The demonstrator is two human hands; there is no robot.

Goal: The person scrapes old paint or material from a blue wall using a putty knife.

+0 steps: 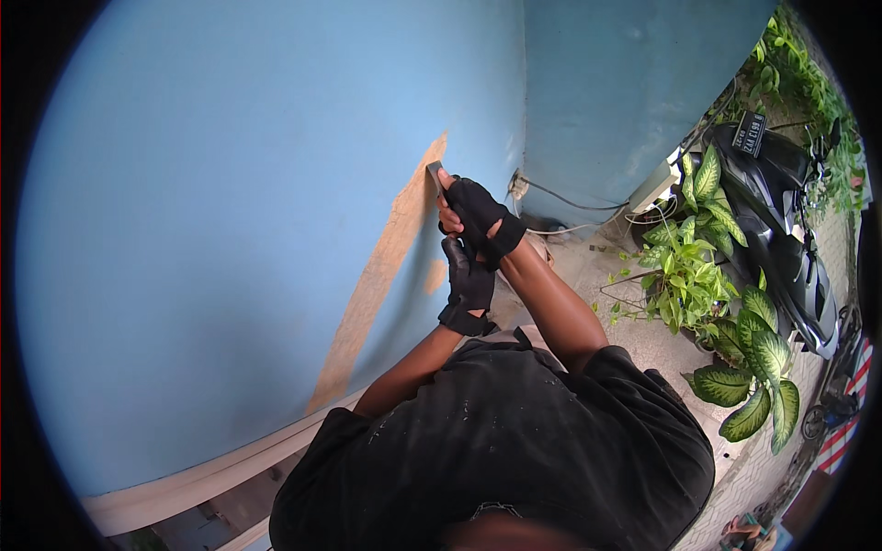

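Observation:
In a black fingerless glove, my right hand (475,210) grips a flat metal scraper (434,171), thumb laid along its blade. The blade's end meets the right edge of a bare tan strip (375,275) on the blue painted wall (227,206). That strip runs slanting from near the white ledge up to a pointed tip just above the blade. My left hand (470,282), gloved the same way, is just below the right one and close against it. Its fingers are partly hidden, so whether it holds the tool's handle is unclear. A small bare patch (435,277) shows beside my left hand.
A wall corner with an electrical outlet (518,184) and loose cables (579,203) lies right of my hands. Potted leafy plants (689,275) and a parked black motorcycle (772,220) stand farther right. A white ledge (227,458) borders the wall at lower left.

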